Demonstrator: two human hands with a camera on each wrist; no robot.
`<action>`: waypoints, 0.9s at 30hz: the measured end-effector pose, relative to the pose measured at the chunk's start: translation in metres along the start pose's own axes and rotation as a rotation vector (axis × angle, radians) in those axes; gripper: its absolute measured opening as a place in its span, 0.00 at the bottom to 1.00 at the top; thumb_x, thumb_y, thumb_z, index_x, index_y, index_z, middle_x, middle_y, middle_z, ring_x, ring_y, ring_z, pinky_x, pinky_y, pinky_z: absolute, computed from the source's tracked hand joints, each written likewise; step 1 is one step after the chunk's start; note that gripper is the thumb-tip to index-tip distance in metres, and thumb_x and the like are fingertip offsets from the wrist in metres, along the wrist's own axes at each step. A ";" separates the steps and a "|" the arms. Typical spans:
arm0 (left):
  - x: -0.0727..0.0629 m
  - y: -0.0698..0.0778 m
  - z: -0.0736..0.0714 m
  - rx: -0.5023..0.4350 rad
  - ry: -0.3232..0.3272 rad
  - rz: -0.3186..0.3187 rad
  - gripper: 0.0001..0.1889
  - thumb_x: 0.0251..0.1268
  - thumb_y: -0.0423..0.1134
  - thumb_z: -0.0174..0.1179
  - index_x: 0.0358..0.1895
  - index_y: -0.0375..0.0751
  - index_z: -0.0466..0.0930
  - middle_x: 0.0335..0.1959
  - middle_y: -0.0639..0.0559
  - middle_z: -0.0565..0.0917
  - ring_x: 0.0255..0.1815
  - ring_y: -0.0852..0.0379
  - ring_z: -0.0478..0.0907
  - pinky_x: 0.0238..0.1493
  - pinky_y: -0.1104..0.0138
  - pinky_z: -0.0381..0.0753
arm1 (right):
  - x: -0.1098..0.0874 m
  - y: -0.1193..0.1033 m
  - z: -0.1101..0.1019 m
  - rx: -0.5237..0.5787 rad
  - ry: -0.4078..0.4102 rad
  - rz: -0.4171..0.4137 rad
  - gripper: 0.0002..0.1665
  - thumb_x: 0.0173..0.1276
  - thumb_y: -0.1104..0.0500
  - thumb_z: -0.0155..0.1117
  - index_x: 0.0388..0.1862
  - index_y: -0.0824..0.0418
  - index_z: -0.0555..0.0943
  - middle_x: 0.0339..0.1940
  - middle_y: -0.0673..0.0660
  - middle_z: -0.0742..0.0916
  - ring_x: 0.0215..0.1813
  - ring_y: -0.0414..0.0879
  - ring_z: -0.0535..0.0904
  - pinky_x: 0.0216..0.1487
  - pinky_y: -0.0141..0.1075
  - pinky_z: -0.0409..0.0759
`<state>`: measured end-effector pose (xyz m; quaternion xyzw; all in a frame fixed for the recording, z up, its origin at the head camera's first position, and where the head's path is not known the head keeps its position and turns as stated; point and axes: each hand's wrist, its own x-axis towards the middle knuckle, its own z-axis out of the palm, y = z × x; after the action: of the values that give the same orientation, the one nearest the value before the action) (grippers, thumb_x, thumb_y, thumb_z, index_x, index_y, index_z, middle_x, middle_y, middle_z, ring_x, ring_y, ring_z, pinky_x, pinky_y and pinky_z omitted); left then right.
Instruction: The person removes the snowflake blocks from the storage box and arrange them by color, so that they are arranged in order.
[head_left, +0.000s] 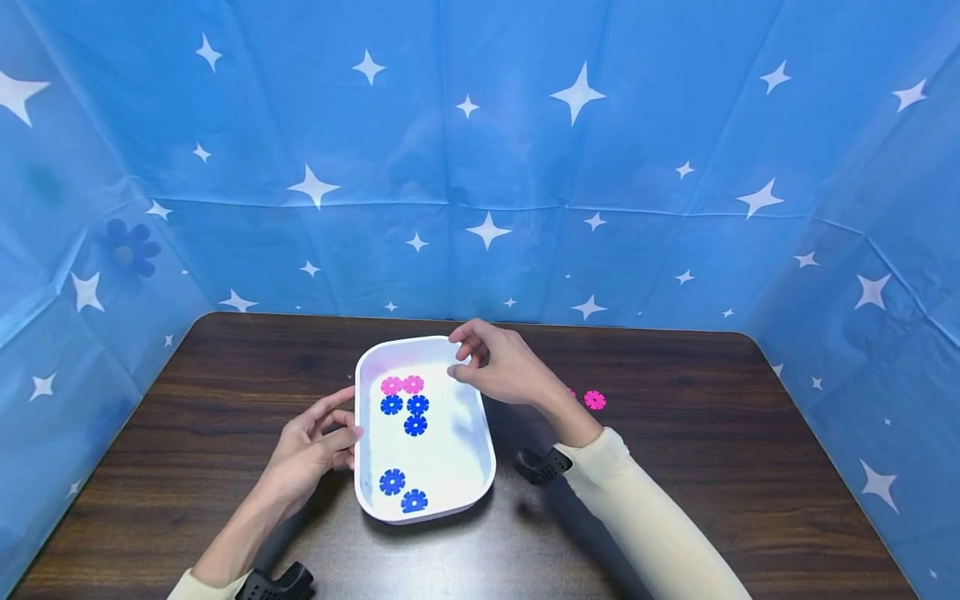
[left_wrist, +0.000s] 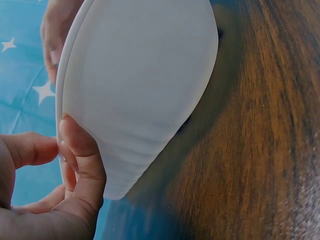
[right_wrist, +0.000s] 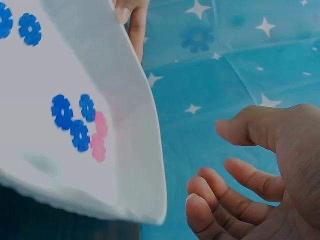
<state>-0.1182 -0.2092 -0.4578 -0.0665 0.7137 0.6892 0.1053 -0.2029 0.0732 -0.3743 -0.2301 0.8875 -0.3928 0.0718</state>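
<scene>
A white tray [head_left: 457,442] stands on the table, with several blue flower-shaped discs [head_left: 392,482] and two pink flower-shaped discs [head_left: 413,384] lying inside. On its left side, my left hand [head_left: 311,454] pinches the rim between thumb and fingers; the left wrist view shows the thumb and fingers on the tray's edge [left_wrist: 140,75]. Near the far right corner hovers my right hand [head_left: 502,362], its thumb and fingers spread apart. In the right wrist view that hand [right_wrist: 265,175] is beside the tray wall [right_wrist: 142,150], apart from it, with nothing between the fingers.
A pink flower-shaped disc [head_left: 595,400] lies on the dark wooden table [head_left: 675,450] right of the tray; part of another shows behind my right forearm. A blue curtain [head_left: 525,167] with white stars surrounds the table's back and sides.
</scene>
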 end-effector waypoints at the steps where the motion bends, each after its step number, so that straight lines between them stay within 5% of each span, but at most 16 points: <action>1: 0.000 0.000 0.000 0.002 0.001 -0.001 0.35 0.70 0.29 0.59 0.78 0.43 0.60 0.46 0.49 0.75 0.31 0.59 0.80 0.36 0.66 0.88 | 0.003 -0.002 0.002 0.007 -0.007 0.005 0.25 0.67 0.57 0.71 0.62 0.58 0.78 0.44 0.53 0.84 0.40 0.44 0.79 0.39 0.33 0.79; 15: -0.001 -0.001 0.000 0.000 -0.001 0.010 0.35 0.70 0.28 0.59 0.78 0.44 0.61 0.46 0.48 0.75 0.32 0.59 0.80 0.36 0.65 0.88 | 0.038 -0.012 0.042 0.034 -0.084 0.180 0.30 0.65 0.52 0.74 0.65 0.54 0.76 0.53 0.56 0.85 0.45 0.45 0.82 0.46 0.38 0.80; 22: 0.000 0.000 0.000 -0.008 -0.011 0.010 0.35 0.70 0.28 0.59 0.78 0.43 0.60 0.46 0.49 0.75 0.32 0.59 0.80 0.36 0.65 0.88 | 0.048 -0.014 0.062 0.002 -0.091 0.299 0.32 0.64 0.51 0.75 0.64 0.56 0.76 0.50 0.55 0.84 0.45 0.47 0.79 0.42 0.36 0.79; 27: 0.000 0.001 0.001 -0.009 -0.007 0.007 0.35 0.70 0.28 0.58 0.79 0.43 0.60 0.46 0.49 0.75 0.32 0.59 0.80 0.36 0.66 0.88 | 0.053 -0.008 0.075 -0.028 -0.071 0.308 0.31 0.63 0.53 0.75 0.63 0.59 0.76 0.42 0.54 0.81 0.37 0.44 0.75 0.36 0.31 0.74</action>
<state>-0.1185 -0.2085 -0.4571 -0.0622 0.7104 0.6931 0.1049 -0.2236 -0.0064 -0.4169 -0.1062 0.9146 -0.3561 0.1594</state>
